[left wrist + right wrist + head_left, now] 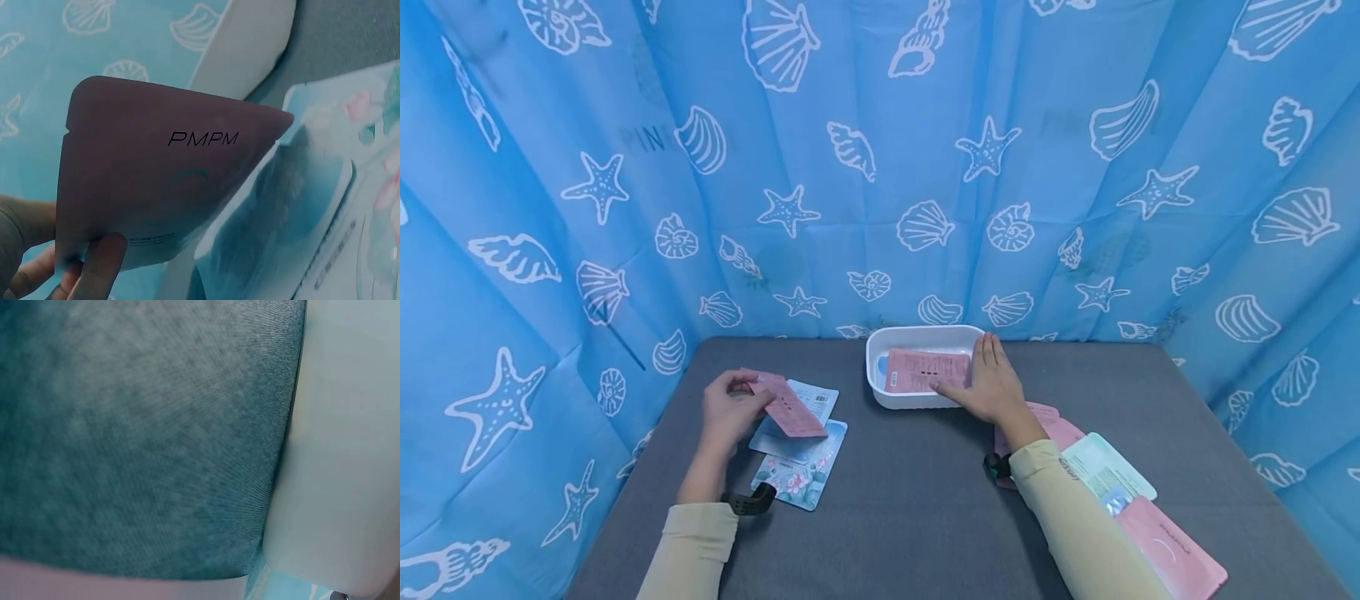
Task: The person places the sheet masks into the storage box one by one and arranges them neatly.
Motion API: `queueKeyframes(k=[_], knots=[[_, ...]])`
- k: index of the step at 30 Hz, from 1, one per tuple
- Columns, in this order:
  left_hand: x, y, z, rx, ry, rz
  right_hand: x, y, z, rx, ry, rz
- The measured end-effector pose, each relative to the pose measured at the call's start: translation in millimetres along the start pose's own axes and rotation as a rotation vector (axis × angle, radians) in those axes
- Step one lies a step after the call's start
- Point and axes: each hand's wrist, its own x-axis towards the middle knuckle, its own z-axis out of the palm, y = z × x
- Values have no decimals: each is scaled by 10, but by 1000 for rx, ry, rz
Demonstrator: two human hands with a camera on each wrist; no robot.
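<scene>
The left hand [726,410] pinches a pink sachet [788,406] by its near edge, fingers curled around it, and holds it tilted just above the packets lying on the left part of the table; in the left wrist view the same pink sachet [162,181] fills the frame, with "PMPM" printed on it and fingertips [103,262] gripping its lower corner. Under it lie a pale blue packet [805,398] with printed text and, nearer the person, a floral packet [799,479] with pink flowers on blue, the two overlapping. The right hand [992,385] lies flat with its fingers straight and together, gripping nothing, its palm over the near right rim of a white tray [880,367] and its thumb reaching onto a pink sachet in the tray [921,369], which lies printed side up on the tray floor. The right wrist view shows only grey cloth close up beside the white wall of the tray [344,456], blurred. Behind the right wrist more pink packets [1060,429] rest on the table, partly hidden by the forearm, and along the right sleeve lie a pale green packet [1108,471] and another pink packet [1172,554] near the front edge. The table [910,517] is covered in grey fabric, and a blue curtain [880,167] printed with white shells and starfish encloses it on three sides.
</scene>
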Motion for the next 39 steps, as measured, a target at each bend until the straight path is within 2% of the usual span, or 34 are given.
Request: queueKeyframes(k=[10,16,18,24,30,35,39], knots=[[-95,141,157,-108,28,81,-4,0,-9,4,-9,0],[-145,217,238,-185,72,142,-9,-7,-17,4,-10,-4],[-179,289,272,-193,94,156,-11,-5,-18,8,-7,-5],[-153,302,403,-213,162,233,-24,-19,-21,16,3,-6],[-173,352,519,-285,168,292,-46,-52,-30,27,18,-4],[-213,415,650,-314,178,313,-43,-50,-32,25,16,1],[-234,403,767,-328,181,290,-41,-46,-31,16,12,1]])
